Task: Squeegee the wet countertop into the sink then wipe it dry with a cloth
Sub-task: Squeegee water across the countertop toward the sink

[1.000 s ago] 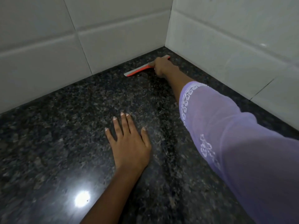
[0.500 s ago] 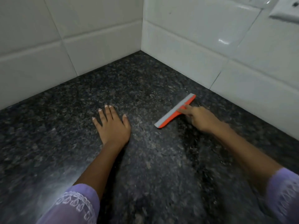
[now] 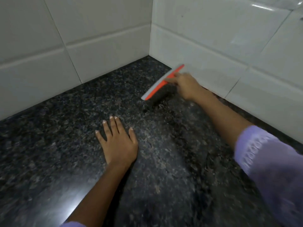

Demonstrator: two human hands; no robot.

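Observation:
An orange squeegee (image 3: 161,83) with a grey blade lies angled on the dark speckled granite countertop (image 3: 57,136), a little out from the tiled corner. My right hand (image 3: 186,85) is closed around its handle, blurred by motion, close to the right wall. Flat on the counter, palm down with fingers spread, rests my left hand (image 3: 117,141), nearer to me and left of the squeegee. No sink or cloth is in view.
White tiled walls meet in a corner (image 3: 150,41) at the back of the counter, one running left (image 3: 73,38), one running right (image 3: 229,51). A bright light reflection sits on the counter near the bottom (image 3: 70,208).
My right hand pulled the squeegee out of the corner along the right wall, then pushed it back toward the corner. The left hand stayed flat on the counter.

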